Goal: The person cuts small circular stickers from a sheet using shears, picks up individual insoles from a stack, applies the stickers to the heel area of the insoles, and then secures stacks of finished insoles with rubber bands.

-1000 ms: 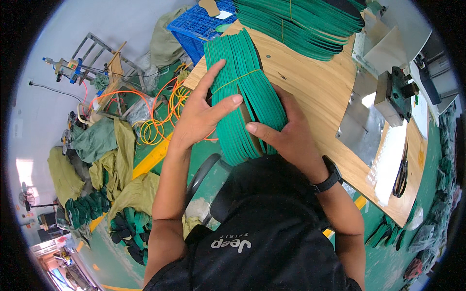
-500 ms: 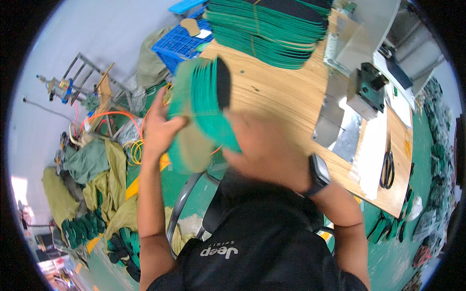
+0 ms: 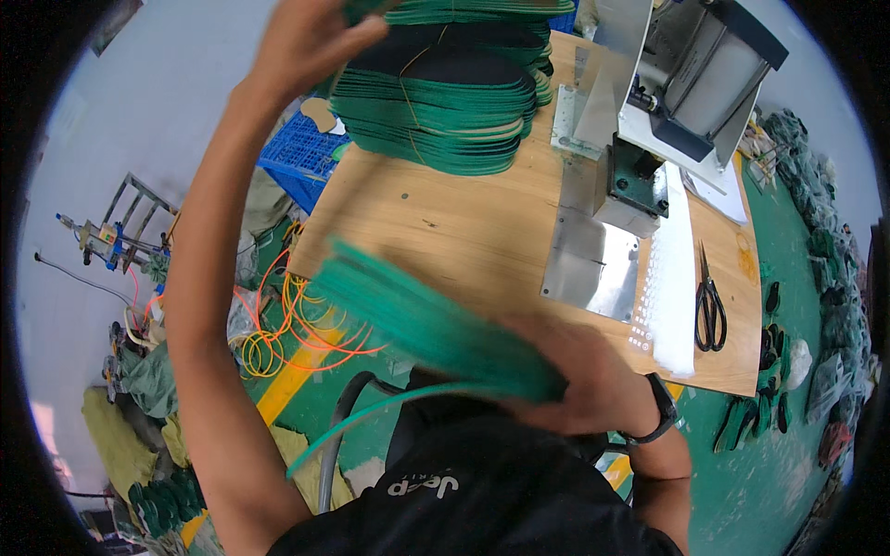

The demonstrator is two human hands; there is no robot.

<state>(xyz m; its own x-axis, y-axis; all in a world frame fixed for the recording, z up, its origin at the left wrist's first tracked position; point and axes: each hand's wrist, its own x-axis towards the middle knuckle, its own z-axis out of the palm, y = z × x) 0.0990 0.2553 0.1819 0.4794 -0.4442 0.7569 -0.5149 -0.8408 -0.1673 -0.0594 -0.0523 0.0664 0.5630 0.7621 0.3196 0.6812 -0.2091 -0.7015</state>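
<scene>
We've R hand [image 3: 586, 375] gripping green insole bundle [image 3: 408, 310] nr table [image 3: 482, 218], one strip [image 3: 371, 411] splayed; L hand [image 3: 311, 42] by tied stack [image 3: 454, 107], we can't tell its grip. Prob. bundle-handling; next move likely needs steady hold.

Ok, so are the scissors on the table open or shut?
Shut: the scissors' blades lie together, narrowing to a single point.
</scene>
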